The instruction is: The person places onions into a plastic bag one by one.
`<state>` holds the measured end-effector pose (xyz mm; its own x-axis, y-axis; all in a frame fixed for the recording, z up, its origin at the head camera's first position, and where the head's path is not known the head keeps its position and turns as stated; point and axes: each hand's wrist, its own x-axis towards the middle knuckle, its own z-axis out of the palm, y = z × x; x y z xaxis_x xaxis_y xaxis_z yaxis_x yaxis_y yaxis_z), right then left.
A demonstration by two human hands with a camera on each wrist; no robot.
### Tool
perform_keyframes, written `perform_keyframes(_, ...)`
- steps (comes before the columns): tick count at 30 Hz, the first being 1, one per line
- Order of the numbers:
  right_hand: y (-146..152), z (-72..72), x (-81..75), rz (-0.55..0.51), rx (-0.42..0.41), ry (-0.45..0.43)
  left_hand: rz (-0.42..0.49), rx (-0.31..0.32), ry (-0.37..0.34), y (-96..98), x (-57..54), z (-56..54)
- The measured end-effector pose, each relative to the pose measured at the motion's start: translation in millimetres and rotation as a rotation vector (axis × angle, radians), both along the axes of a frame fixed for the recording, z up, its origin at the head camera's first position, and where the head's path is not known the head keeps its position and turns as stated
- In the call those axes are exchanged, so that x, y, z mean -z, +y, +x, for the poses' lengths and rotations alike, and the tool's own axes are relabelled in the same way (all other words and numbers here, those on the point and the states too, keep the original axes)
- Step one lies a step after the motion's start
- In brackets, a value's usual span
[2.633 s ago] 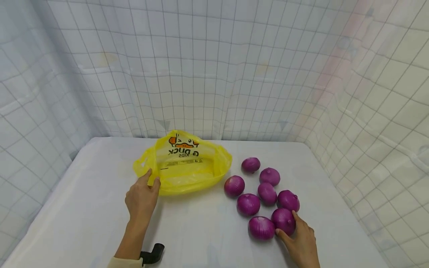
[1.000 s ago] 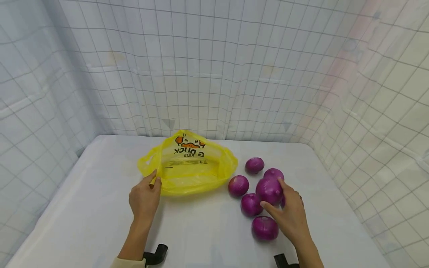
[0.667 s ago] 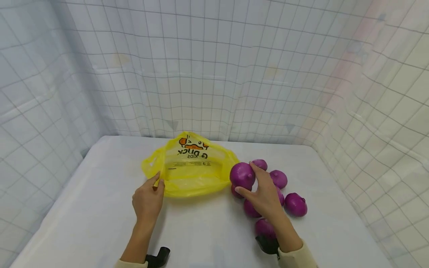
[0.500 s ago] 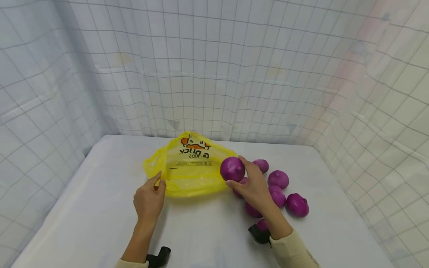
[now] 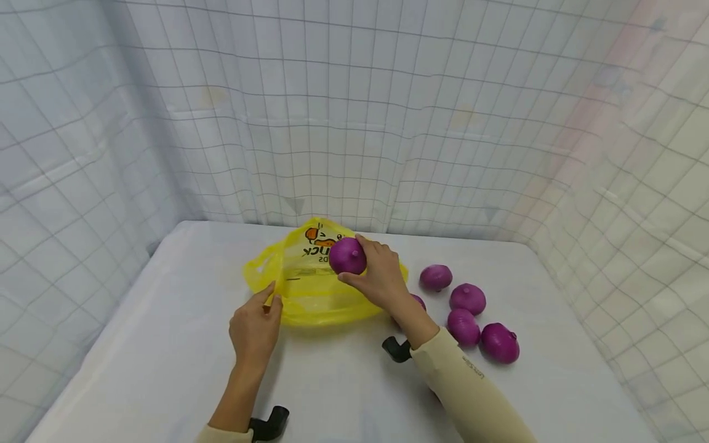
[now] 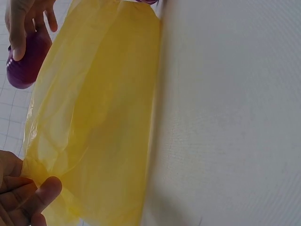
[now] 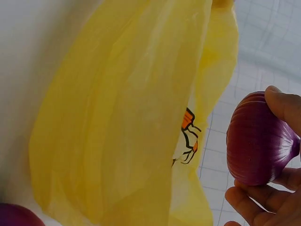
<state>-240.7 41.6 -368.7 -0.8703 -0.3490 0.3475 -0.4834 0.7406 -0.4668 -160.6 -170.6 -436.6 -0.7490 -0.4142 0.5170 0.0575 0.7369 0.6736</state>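
Note:
A red onion (image 5: 347,256) is gripped between thumb and fingers of my right hand (image 5: 381,274), held up over the mouth of a yellow plastic bag (image 5: 327,307). The right wrist view shows the same onion (image 7: 258,139) beside the bag's edge, its stem end toward the palm. My left hand (image 5: 256,327) pinches the bag's near left rim between thumb and index finger, and in the left wrist view the plastic (image 6: 108,113) bunches there. The bag gapes toward the back, with a duck print on its far inner wall, partly covered by the held onion.
Several more red onions lie on the white table (image 5: 343,381) to the right, among them a rear one (image 5: 436,278) and a right-hand one (image 5: 500,343). My right forearm hides others. Grid-patterned curtains (image 5: 332,123) enclose the back and sides.
My right hand has picked up an onion from the front right of the group and carried it left and up over the bag. My left hand keeps its pinch on the rim.

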Motion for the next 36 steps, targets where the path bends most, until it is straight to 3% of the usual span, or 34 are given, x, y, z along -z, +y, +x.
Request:
perform_keyframes(3,-11,-2.0,-1.5,0.005,-0.024,-0.013,0.0,0.004,0.002,0.9,-0.1,-0.5)
perform_keyframes(12,-46,-16.7,11.2,0.07,-0.071,-0.2,0.002,0.005,-0.039,3.0,0.9,-0.1)
perform_keyframes(22,-71,-29.8,31.1,0.064,-0.045,-0.38,-0.039,-0.003,-0.061,2.9,-1.8,1.5)
perform_keyframes(36,-76,-35.8,51.2,0.026,-0.037,-0.469,-0.033,-0.012,-0.075,8.2,-6.2,2.4)
